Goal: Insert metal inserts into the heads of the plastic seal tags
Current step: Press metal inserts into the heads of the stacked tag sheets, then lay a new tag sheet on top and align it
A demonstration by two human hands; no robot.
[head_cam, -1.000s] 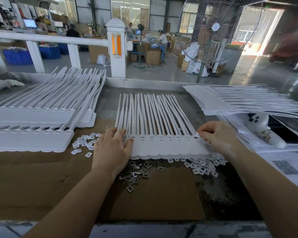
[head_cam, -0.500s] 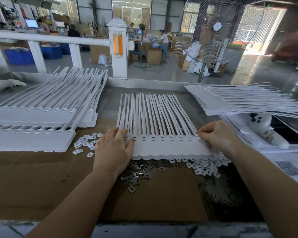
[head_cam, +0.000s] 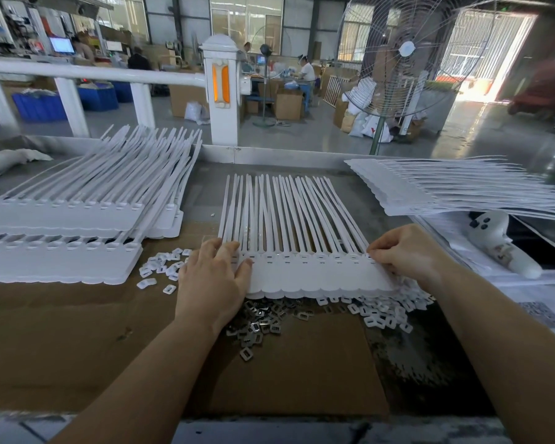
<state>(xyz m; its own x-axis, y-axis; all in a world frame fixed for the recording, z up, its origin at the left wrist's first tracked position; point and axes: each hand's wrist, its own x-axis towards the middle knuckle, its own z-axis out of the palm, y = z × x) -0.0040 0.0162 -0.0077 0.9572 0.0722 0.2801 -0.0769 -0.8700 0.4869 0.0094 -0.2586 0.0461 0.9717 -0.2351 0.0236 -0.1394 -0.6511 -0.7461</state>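
The strip of seal tags (head_cam: pixel 318 270) at the tabletop's (head_cam: pixel 77 347) centre is pinned flat under the spread left hand (head_cam: pixel 213 283), while its right-end head is pinched by the right hand (head_cam: pixel 404 251); metal inserts (head_cam: pixel 260 325) are piled just near, within reach.

The seal tags (head_cam: pixel 305 270) are smooth white plastic with a soft, matt sheen, as are the stacked sheets of tags (head_cam: pixel 58 219) to the left. The small inserts (head_cam: pixel 257 328) in the pile are bright, glossy metal. Beside them lie white plastic caps (head_cam: pixel 382 315), smooth and dull. The cardboard (head_cam: pixel 77 341) under them is brown, matt and slightly rough. The counter (head_cam: pixel 295 158) has a brushed metal rim.
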